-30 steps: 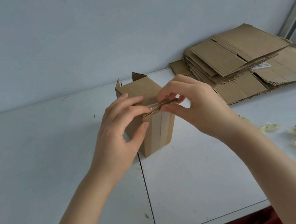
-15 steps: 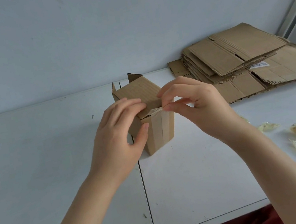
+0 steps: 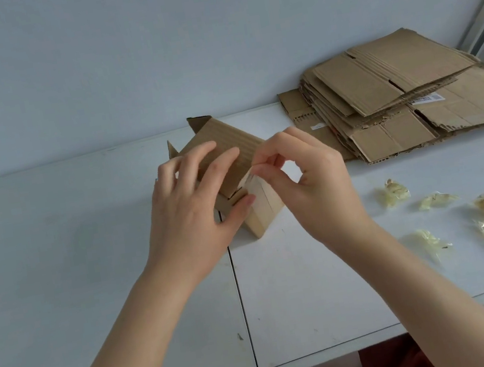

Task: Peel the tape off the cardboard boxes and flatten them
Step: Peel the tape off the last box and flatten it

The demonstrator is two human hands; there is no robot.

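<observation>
Far left of the grip: white table top. Just left of the grip: left hand on small brown corrugated cardboard box, fingers spread over tilted top panel, thumb pressed to near face, box edge clamped between. At the grip: right hand, thumb and forefinger closed in tight pinch on lifted end of clear tape strip at box's upper near corner; remaining fingers curled. Beyond and right of the grip: stack of flattened brown cardboard sheets. Right of the grip, nearer: 5 crumpled yellowish tape wads, well apart from box.
</observation>
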